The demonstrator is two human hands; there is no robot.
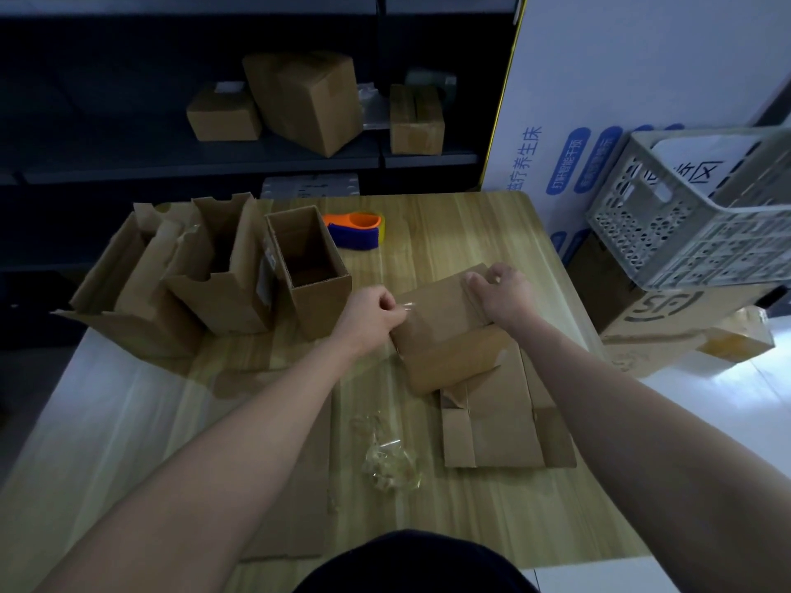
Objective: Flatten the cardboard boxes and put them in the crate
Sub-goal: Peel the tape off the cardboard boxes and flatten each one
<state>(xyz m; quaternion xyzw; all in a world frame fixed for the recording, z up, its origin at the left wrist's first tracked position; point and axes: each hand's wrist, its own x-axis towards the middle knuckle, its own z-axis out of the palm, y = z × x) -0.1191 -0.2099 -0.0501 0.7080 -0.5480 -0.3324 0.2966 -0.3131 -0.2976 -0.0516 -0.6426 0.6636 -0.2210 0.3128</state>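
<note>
Head view: a white board (608, 79) carries blue Chinese writing, partly "养生床". A carton (667, 310) under the grey crate (685, 233) reads "SF". On a wooden table (449, 233), the left hand (372, 312) pinches clear tape (405, 308) on a closed cardboard box (441, 336). The right hand (501, 293) grips the box's far edge. Open boxes (308, 267) stand to the left, with dark shelves (128, 164) behind.

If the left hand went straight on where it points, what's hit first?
The left hand, pinching clear tape, points at the closed brown cardboard box that the right hand grips; probably that box's side first.
</note>
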